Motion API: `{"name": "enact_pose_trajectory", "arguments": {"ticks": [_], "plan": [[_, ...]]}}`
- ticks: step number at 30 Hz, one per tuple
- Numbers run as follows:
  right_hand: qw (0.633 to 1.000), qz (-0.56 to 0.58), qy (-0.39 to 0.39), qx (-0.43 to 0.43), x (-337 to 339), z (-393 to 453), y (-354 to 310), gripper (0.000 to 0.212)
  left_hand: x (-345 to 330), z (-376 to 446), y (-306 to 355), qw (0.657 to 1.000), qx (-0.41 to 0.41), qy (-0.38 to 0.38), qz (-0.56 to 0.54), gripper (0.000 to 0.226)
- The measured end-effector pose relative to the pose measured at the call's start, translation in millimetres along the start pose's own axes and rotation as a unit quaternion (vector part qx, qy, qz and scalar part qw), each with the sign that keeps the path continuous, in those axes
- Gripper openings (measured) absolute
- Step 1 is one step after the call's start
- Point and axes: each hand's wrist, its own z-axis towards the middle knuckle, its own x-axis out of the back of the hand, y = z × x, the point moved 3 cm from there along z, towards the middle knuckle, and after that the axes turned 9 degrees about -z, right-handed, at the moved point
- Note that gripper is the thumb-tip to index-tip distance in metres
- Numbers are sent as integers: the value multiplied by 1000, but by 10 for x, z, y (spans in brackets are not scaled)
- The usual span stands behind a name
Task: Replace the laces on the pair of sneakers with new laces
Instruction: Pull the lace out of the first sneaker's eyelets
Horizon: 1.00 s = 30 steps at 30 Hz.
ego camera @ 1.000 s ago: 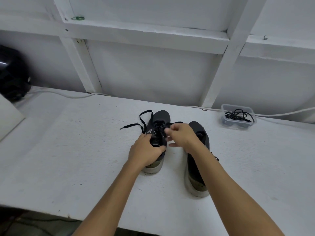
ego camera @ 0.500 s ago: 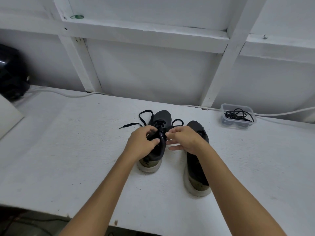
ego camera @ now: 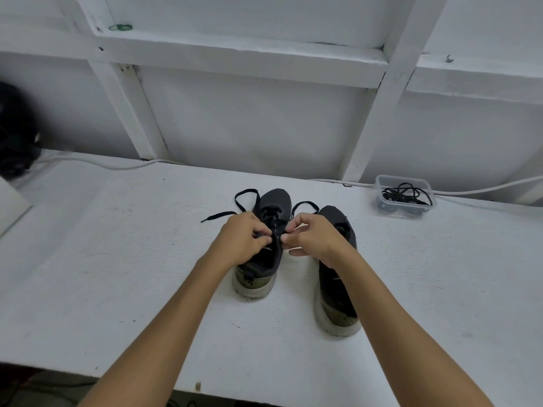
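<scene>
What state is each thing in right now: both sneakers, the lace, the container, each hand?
Left sneaker: upright, partly laced.
Lace: loose ends trailing beside the toe.
Right sneaker: upright, untouched.
Container: open, black laces inside.
Left hand: pinching the lace.
Right hand: pinching the lace.

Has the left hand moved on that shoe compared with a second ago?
Yes. The left hand has gone from the left sneaker's collar up towards its toe, and now pinches the lace by the eyelets.
</scene>
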Motion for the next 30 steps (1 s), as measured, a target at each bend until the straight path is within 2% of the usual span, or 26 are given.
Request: {"name": "enact_pose_trajectory", "arguments": {"ticks": [1, 8, 14, 24, 30], "plan": [[1000, -11, -4, 9, -6, -5, -10, 7, 5, -5, -14, 1000, -2, 3, -13, 18], [993, -107, 8, 45, -75, 45, 0, 14, -8, -46, -76, 998, -16, -2, -54, 18], [994, -97, 10, 43, -86, 71, 13, 12, -40, -66, -81, 990, -5, 73, -123, 7], [997, -61, 43, 19, -155, 86, 84, 7, -161, 25, -88, 996, 12, 16, -90, 13], [989, -141, 35, 20, -141, 125, -46, 7, -174, -41, -124, 992, 4, 44, -122, 11]]}}
